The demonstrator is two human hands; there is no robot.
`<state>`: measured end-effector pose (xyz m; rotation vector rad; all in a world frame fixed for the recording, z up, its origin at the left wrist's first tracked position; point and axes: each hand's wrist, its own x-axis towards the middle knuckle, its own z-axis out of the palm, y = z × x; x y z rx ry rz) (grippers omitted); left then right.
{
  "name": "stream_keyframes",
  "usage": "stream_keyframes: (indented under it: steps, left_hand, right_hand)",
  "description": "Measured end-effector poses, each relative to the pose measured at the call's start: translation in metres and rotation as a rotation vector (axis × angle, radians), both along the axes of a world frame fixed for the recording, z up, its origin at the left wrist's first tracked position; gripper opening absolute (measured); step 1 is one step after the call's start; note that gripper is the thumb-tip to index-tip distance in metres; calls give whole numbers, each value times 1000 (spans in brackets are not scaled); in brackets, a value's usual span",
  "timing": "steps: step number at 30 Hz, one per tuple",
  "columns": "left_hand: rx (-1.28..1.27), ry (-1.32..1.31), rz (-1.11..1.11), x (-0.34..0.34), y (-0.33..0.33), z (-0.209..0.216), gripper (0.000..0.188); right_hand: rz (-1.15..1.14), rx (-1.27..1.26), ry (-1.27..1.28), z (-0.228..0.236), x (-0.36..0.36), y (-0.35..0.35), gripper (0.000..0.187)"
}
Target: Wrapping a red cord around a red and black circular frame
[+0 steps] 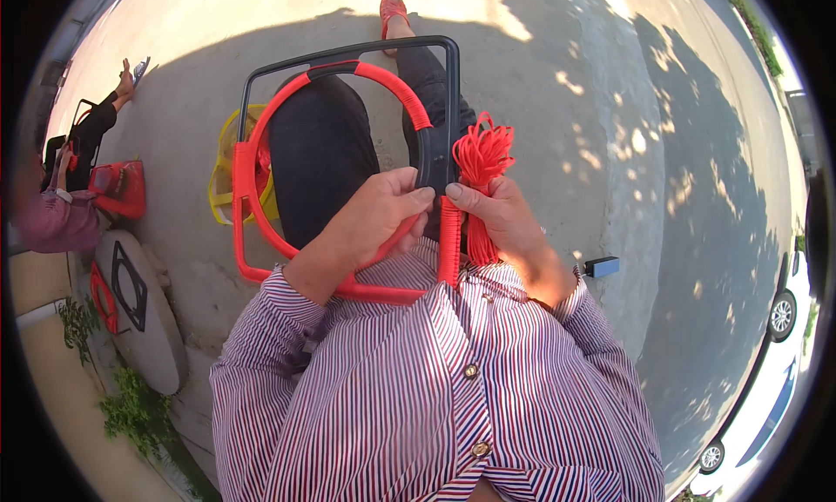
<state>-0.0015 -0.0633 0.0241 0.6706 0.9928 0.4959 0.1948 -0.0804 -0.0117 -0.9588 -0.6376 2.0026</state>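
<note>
Wrapping step was in hand: black metal frame half-covered in red cord [348,167] sat on the lap, left hand [370,223] pinching its bar, right hand [501,219] clenched on a bundle of red cord [481,158] fanning above the fingers. Next turn likely needed tension kept.

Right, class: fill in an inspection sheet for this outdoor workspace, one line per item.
Surface: concrete ground, part sun, part tree shade.
Job's things: black frame on the lap, partly wrapped in red cord; red cord bundle.
Clutter: yellow bag, small dark box.
Grippers: left hand pinches the frame; right hand holds the bundle.
Cables: nothing seen.
Surroundings: another person seated left, parked cars right.
</note>
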Motion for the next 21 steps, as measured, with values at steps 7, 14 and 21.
stream_keyframes:
  steps: [7,14,21]
  left_hand:
    - [-60,-113,41,-6,-11,-3,13]
    - [-155,-272,116,-10,-13,-9,24]
    - [-95,-361,178,-10,-14,-29,36]
  right_hand:
    - [127,120,-127,24,-6,-5,19]
    - [-90,84,17,-2,34,4,26]
    - [55,105,-176,15,26,12,36]
